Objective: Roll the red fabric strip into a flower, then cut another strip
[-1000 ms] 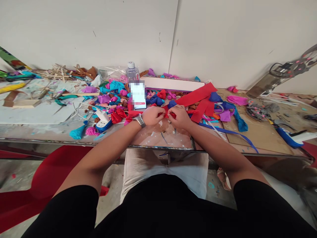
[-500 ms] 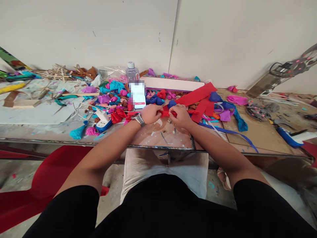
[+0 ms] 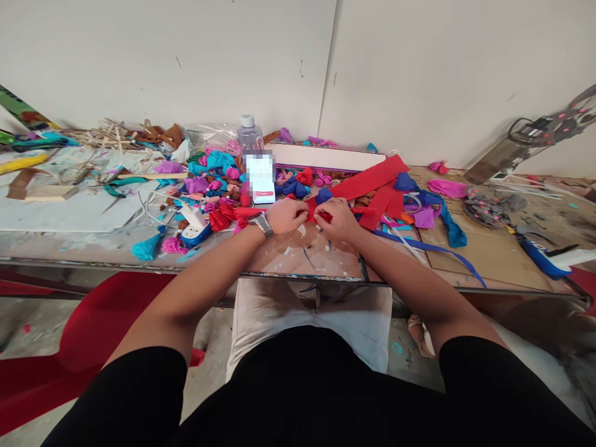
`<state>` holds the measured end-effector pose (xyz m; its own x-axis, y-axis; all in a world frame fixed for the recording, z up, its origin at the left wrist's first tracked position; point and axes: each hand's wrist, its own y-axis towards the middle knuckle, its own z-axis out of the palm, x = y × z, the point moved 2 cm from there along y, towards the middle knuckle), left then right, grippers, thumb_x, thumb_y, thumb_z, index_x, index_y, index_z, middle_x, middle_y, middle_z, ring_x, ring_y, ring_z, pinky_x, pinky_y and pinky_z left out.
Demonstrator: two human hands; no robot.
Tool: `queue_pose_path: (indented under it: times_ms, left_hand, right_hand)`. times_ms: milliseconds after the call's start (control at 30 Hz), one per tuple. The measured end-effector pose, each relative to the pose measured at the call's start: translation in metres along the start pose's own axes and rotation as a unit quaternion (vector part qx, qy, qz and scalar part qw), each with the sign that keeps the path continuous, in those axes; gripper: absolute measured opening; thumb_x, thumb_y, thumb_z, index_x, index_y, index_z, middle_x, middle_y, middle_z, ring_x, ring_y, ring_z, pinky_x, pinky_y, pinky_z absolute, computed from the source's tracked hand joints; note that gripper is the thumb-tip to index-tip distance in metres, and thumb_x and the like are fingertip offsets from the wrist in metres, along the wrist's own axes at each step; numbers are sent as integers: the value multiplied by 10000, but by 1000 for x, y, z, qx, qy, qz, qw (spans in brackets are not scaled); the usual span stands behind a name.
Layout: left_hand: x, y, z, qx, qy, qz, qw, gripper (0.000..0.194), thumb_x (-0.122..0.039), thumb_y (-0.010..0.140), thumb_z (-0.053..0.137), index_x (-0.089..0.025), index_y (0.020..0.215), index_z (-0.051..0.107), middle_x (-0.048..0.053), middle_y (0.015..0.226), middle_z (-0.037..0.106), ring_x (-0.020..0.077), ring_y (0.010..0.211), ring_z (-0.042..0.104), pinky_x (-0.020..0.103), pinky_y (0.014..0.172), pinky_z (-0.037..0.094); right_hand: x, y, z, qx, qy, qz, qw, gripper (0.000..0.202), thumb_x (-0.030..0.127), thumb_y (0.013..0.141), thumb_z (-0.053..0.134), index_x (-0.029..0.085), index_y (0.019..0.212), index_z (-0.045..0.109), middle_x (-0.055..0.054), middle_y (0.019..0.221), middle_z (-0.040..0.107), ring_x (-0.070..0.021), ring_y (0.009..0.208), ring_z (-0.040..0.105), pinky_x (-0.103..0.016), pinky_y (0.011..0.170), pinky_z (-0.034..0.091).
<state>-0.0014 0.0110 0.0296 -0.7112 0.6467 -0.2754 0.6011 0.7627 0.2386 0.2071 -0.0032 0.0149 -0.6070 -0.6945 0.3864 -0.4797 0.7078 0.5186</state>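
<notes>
My left hand (image 3: pixel 285 216), with a metal watch (image 3: pixel 263 225) at its wrist, pinches a piece of red crepe paper (image 3: pixel 311 214) near the table's front edge. From the other side my right hand (image 3: pixel 337 218) grips the same red piece between closed fingers. Only a little red shows between the two hands; the rest is hidden by the fingers. Wide red strips (image 3: pixel 370 181) lie just behind my right hand. A lit phone (image 3: pixel 261 180) stands behind my left hand, against a clear bottle (image 3: pixel 250 135).
Crumpled coloured paper pieces (image 3: pixel 218 162) spread behind and left of my hands. A blue and white power socket (image 3: pixel 195 234) sits at the left, near teal pliers (image 3: pixel 121 184). On the right are cardboard (image 3: pixel 488 248), a blue strip (image 3: pixel 433 247) and a dark bottle (image 3: pixel 498 152).
My hands have come slightly closer together, and less of the red paper shows between them. My left hand has shifted a little to the right.
</notes>
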Motion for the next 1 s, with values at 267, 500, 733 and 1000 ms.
queue_pose_path:
  times_ms: [267,500,733,1000]
  left_hand:
    - [1,1,2,-10,-5,-20,1000,283,-321,896,515,-214,917,777,81,875,782,241,770,672,350,690,387]
    - [6,0,0,-19,22,-74,997,309,-313,895,513,-224,985,795,85,907,794,265,830,702,351,720,422]
    - [-4,0,2,29,-35,52,998,262,-316,903,521,-198,877,753,61,739,721,189,631,576,339,645,350]
    - [0,0,5,20,-73,52,996,229,-318,888,556,-191,823,736,34,686,671,159,595,507,319,635,340]
  right_hand:
    - [-1,0,0,21,-15,0,1000,105,288,902,606,219,834,647,-44,817,718,-242,871,609,-439,945,347]
    - [-2,0,0,11,-11,8,1000,123,304,912,600,214,846,652,-46,833,721,-242,876,619,-433,941,345]
    - [0,0,0,29,-10,-10,999,152,323,945,607,219,866,683,-44,844,747,-242,891,627,-433,936,343]
    - [0,-1,-1,32,-27,-9,999,134,307,921,617,220,922,719,-58,915,797,-256,914,640,-452,941,344]
